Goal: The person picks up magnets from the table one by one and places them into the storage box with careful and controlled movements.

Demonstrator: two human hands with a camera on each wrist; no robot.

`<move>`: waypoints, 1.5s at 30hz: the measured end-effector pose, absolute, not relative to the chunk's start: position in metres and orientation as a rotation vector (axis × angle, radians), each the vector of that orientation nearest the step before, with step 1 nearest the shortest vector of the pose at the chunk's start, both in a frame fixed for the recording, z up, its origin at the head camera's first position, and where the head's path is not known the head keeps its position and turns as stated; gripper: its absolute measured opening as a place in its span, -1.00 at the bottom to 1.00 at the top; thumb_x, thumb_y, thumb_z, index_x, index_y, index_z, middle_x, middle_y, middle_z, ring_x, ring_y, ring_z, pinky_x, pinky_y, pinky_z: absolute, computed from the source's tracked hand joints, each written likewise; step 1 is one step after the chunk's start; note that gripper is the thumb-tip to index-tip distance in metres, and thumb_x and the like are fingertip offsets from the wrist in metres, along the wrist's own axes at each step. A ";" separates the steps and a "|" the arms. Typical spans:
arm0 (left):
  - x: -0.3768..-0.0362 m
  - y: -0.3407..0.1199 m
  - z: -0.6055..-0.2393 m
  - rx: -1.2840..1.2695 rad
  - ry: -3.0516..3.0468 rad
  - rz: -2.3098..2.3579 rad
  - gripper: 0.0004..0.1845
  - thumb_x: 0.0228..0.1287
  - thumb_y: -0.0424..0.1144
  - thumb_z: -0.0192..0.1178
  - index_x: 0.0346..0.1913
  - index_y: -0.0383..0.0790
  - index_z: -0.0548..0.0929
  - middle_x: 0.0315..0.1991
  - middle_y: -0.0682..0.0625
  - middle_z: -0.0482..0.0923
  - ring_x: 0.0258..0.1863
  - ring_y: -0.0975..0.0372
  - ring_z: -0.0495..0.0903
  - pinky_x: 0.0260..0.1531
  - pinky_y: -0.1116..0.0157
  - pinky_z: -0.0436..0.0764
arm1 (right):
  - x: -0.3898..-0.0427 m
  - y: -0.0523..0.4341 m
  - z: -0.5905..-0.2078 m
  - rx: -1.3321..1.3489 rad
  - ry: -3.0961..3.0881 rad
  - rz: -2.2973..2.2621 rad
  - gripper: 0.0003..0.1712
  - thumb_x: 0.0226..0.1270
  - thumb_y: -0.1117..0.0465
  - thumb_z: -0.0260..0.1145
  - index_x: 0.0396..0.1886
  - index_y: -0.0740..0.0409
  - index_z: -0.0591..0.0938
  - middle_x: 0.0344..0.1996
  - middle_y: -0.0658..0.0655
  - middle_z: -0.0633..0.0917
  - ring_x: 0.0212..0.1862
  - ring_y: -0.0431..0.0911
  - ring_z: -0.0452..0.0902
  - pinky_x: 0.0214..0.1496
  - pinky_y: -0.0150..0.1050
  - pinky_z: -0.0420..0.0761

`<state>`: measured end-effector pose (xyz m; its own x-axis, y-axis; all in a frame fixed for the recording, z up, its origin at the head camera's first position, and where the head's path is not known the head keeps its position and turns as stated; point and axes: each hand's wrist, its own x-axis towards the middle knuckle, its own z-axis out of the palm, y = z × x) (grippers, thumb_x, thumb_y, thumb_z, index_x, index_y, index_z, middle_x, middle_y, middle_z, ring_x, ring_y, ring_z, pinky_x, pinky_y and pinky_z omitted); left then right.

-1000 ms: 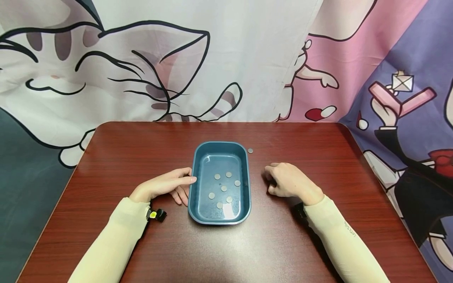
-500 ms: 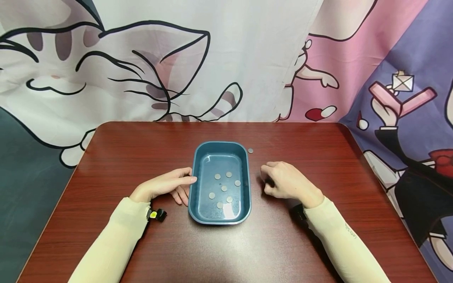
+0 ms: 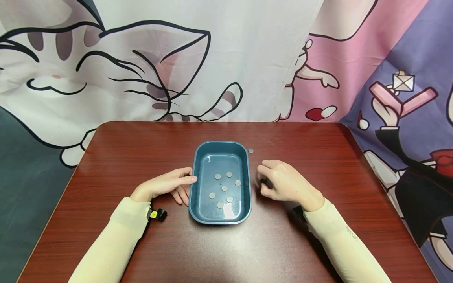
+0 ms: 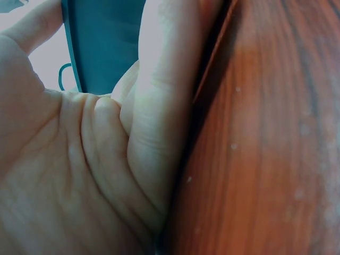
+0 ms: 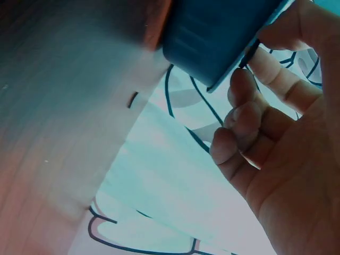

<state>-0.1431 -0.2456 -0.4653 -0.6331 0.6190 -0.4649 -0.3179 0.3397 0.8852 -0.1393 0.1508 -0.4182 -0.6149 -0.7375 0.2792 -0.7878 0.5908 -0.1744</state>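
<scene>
A blue tray [image 3: 220, 148] sits at the middle of a dark red wooden table [image 3: 106, 157], long axis running near to far. Seven coins [image 3: 224, 188] lie scattered flat on the tray floor, none stacked. One more coin [image 3: 251, 150] lies on the table just beside the tray's far right corner, apart from the rim. Left hand [image 3: 166, 185] rests on the table at the tray's left side, fingers extended and relaxed, fingertips touching the left wall; the left wrist view shows the palm [image 4: 64, 175] edge-on against the wood with the tray [image 4: 103, 42] beyond it. Right hand [image 3: 283, 181] is just right of the tray, fingers curled inward, thumb and fingertips drawn together near the tray's right rim. Right wrist view shows the curled fingers [image 5: 241, 119] close to the tray wall [image 5: 212, 32]; whether they pinch a coin cannot be told. A patterned cartoon cloth [image 3: 148, 59] hangs behind the far table edge.
</scene>
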 end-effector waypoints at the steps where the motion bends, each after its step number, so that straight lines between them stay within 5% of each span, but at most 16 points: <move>1: -0.143 -0.246 -0.465 0.268 1.770 1.421 -0.55 0.56 0.11 0.11 -0.02 -0.27 0.37 -0.30 -0.35 0.77 -0.34 -0.15 0.83 -0.37 0.07 0.81 | -0.139 0.151 -0.417 1.280 -2.630 0.422 -0.86 -0.02 0.22 0.36 -0.46 -0.04 0.55 -0.49 -0.12 0.45 -0.48 -0.21 0.36 -0.37 -0.29 0.47; 27: -0.143 -0.246 -0.465 0.261 1.776 1.417 -0.55 0.56 0.13 0.11 -0.07 -0.25 0.35 -0.30 -0.37 0.76 -0.33 -0.16 0.82 -0.36 0.06 0.81 | -0.144 0.108 -0.400 1.444 -2.458 0.548 -0.90 0.09 0.22 0.34 -0.37 0.01 0.60 -0.46 -0.07 0.50 -0.41 -0.22 0.38 -0.34 -0.33 0.44; 45: -0.143 -0.247 -0.464 0.260 1.765 1.413 -0.53 0.57 0.13 0.10 0.02 -0.27 0.37 -0.28 -0.35 0.78 -0.33 -0.13 0.83 -0.37 0.09 0.80 | -0.148 0.042 -0.431 1.638 -2.419 0.645 -0.88 0.11 0.21 0.36 -0.38 0.03 0.56 -0.47 -0.10 0.41 -0.43 -0.25 0.36 -0.28 -0.37 0.43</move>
